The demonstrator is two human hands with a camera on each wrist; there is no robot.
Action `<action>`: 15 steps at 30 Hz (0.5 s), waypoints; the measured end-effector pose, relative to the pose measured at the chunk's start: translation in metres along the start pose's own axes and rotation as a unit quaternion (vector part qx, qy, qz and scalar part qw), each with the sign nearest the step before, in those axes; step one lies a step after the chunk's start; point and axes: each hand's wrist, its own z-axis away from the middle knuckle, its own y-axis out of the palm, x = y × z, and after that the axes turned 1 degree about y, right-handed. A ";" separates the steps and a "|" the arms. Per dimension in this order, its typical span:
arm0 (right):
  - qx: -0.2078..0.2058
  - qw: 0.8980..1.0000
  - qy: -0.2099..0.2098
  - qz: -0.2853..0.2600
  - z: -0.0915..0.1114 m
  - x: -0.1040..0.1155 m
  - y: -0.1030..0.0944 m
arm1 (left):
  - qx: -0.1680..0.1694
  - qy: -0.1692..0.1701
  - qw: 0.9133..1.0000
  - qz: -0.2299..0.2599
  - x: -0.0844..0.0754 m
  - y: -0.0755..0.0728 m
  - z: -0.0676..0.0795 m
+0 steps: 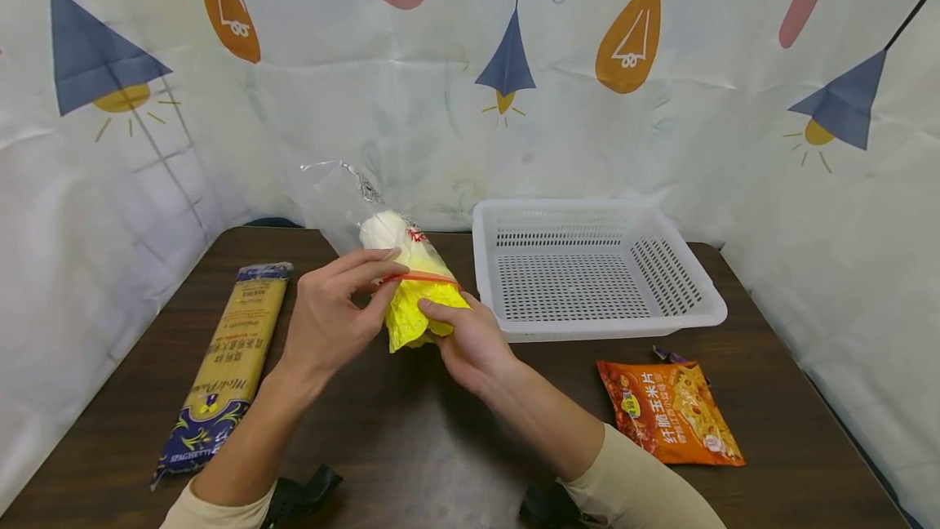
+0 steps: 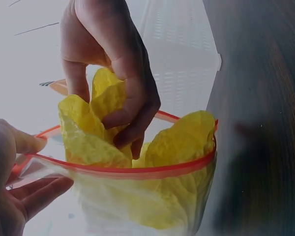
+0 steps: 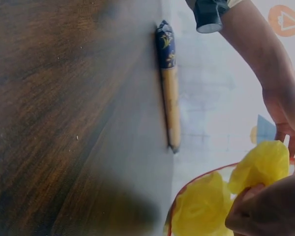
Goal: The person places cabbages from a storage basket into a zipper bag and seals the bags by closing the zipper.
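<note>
A clear zip bag (image 1: pixel 328 196) with a red seal strip is held tilted above the table, its mouth towards me. Inside are a crinkled yellow plastic wrapper (image 1: pixel 420 310) and something white and rounded at the far end. Between thumb and fingers, my left hand (image 1: pixel 339 307) pinches the bag's red rim (image 2: pixel 115 171). My right hand (image 1: pixel 476 341) grips the yellow wrapper at the bag's mouth; the left wrist view shows those fingers curled among its folds. In the right wrist view, a yellow flap (image 3: pixel 263 164) rises beside the right hand.
A long spaghetti packet (image 1: pixel 231 357) lies on the table's left side. At the back right stands a white perforated basket (image 1: pixel 598 331). In front of it lies an orange snack bag (image 1: pixel 670 413), a small purple wrapper (image 1: pixel 667 355) behind it. Printed cloth hangs around the table.
</note>
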 end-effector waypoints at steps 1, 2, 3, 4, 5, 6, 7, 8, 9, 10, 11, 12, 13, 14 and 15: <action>-0.003 1.000 -0.005 0.000 0.000 0.000 0.001 | 0.000 0.000 1.000 0.000 0.000 0.000 0.000; -0.007 1.000 -0.007 -0.003 0.000 0.000 0.002 | 0.001 0.000 1.000 0.000 0.000 0.000 0.000; -0.011 1.000 -0.007 -0.004 -0.001 0.000 0.002 | 0.001 -0.001 1.000 0.000 0.000 0.000 0.000; -0.014 1.000 -0.004 -0.008 -0.001 0.000 0.003 | 0.002 -0.002 1.000 0.000 0.000 -0.001 0.000; -0.016 1.000 -0.002 -0.010 -0.001 0.000 0.003 | 0.003 -0.002 1.000 0.000 0.000 -0.001 0.000; -0.018 1.000 -0.001 -0.013 -0.001 0.000 0.003 | 0.004 -0.002 1.000 0.001 0.000 -0.001 0.000; -0.020 1.000 0.001 -0.014 -0.001 0.000 0.003 | 0.005 -0.001 1.000 0.002 0.000 -0.001 0.001; -0.021 1.000 0.003 -0.017 -0.001 0.000 0.003 | 0.007 0.000 1.000 0.003 -0.001 -0.002 0.001; -0.021 1.000 0.003 -0.018 -0.002 0.000 0.003 | 0.008 0.001 1.000 0.005 -0.001 -0.002 0.000; -0.021 1.000 0.004 -0.019 -0.002 0.000 0.003 | 0.009 0.002 1.000 0.006 -0.001 -0.002 0.000; -0.022 1.000 0.004 -0.021 -0.002 0.000 0.003 | 0.010 0.002 1.000 0.008 -0.001 -0.002 0.000; -0.024 0.999 0.005 -0.023 -0.002 0.000 0.003 | 0.011 0.002 1.000 0.010 -0.001 -0.002 0.000; -0.025 0.999 0.007 -0.025 -0.002 0.001 0.003 | 0.013 0.002 1.000 0.012 -0.001 -0.003 0.000; -0.027 0.999 0.010 -0.028 -0.001 0.001 0.003 | 0.014 0.001 1.000 0.014 -0.001 -0.003 0.000; -0.031 0.999 0.013 -0.031 -0.001 0.001 0.003 | 0.016 0.001 1.000 0.016 -0.002 -0.003 -0.001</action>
